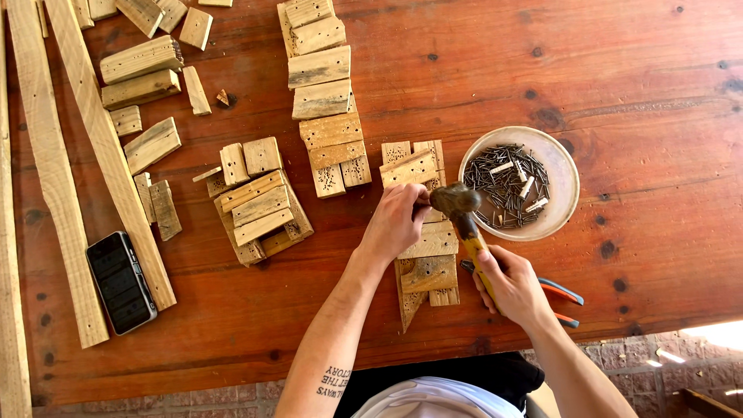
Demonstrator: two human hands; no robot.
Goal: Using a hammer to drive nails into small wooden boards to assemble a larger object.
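Rightward, hammer swings just beside bowl rim.

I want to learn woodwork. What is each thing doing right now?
Left hand: pinching something small on the wood.
Right hand: gripping the hammer.
Hammer: head low over the slats.
Bowl: holding nails.
Phone: screen dark.
Pliers: lying flat.

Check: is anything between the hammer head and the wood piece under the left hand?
Only the left hand, whose fingertips pinch at the strike spot beside the hammer head. The right hand grips the handle; the wood piece is otherwise uncovered.
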